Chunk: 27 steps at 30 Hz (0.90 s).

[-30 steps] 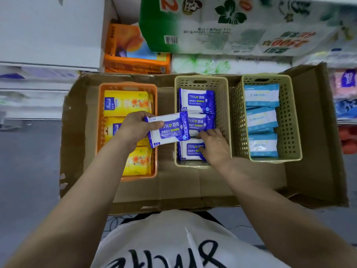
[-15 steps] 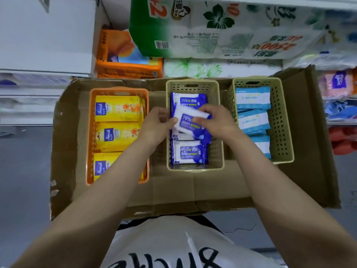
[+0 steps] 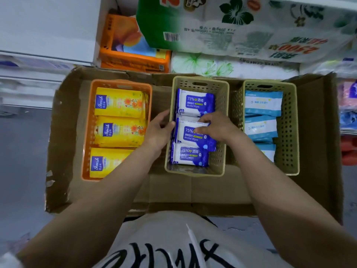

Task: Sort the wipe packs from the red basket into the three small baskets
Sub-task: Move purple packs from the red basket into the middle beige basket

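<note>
Three small baskets stand in a cardboard tray [image 3: 170,192]. The orange basket [image 3: 87,132] on the left holds yellow wipe packs [image 3: 119,102]. The middle beige basket [image 3: 220,157] holds blue alcohol wipe packs. The right beige basket [image 3: 287,132] holds light-blue packs [image 3: 263,103]. Both hands are on the middle blue pack [image 3: 190,135] lying in the middle basket. My right hand [image 3: 214,126] pinches its upper edge from above. My left hand [image 3: 158,128] sits at the basket's left rim, thumb on the pack's left end. The red basket is out of view.
Shelves behind the tray carry large tissue bundles [image 3: 241,26] and an orange tissue pack [image 3: 127,45]. More packs lie on shelves at the right edge [image 3: 347,105]. Grey floor [image 3: 23,161] lies to the left. My white shirt fills the bottom.
My left hand brought a blue pack from over the orange basket to the middle basket. Both hands have lowered it flat between the other blue packs.
</note>
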Each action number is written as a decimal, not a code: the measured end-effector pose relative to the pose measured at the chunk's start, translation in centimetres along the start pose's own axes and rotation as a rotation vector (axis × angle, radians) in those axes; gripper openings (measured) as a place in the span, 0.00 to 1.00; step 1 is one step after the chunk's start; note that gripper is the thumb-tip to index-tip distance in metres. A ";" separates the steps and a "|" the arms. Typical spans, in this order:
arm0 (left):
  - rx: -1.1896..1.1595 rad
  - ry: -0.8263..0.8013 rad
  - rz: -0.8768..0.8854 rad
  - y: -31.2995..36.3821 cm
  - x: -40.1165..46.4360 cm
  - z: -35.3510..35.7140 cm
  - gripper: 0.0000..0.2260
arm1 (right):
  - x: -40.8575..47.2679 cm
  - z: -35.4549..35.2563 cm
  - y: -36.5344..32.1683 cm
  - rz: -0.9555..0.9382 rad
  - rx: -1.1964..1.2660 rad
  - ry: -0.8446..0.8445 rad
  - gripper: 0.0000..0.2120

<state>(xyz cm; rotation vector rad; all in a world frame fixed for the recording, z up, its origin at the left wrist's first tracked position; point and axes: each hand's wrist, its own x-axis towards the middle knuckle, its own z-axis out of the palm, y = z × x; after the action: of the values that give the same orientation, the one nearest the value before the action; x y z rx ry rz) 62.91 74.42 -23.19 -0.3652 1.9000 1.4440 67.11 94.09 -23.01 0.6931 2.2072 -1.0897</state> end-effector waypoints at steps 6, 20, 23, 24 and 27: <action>-0.019 -0.020 0.001 -0.1 0.1 -0.2 0.19 | 1.3 -0.6 -0.7 -0.091 -0.006 0.039 0.14; -0.028 -0.025 0.015 -0.4 0.3 -0.2 0.19 | 3.5 -0.7 -1.7 -0.073 -0.309 -0.123 0.22; -0.029 -0.017 0.003 -0.3 0.3 -0.1 0.19 | 3.0 0.7 -1.2 -0.084 -0.375 0.006 0.19; -0.024 -0.014 0.005 -0.3 0.3 -0.1 0.19 | 2.8 1.0 -1.3 -0.086 -0.424 0.057 0.19; -0.004 -0.007 0.020 -0.3 0.2 0.0 0.19 | 2.1 1.9 -1.7 -0.085 -0.599 0.192 0.20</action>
<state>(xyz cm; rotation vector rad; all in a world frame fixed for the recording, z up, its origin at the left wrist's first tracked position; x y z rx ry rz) 62.98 74.38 -23.58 -0.3437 1.9004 1.4605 65.01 92.04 -24.52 0.4495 2.5622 -0.3583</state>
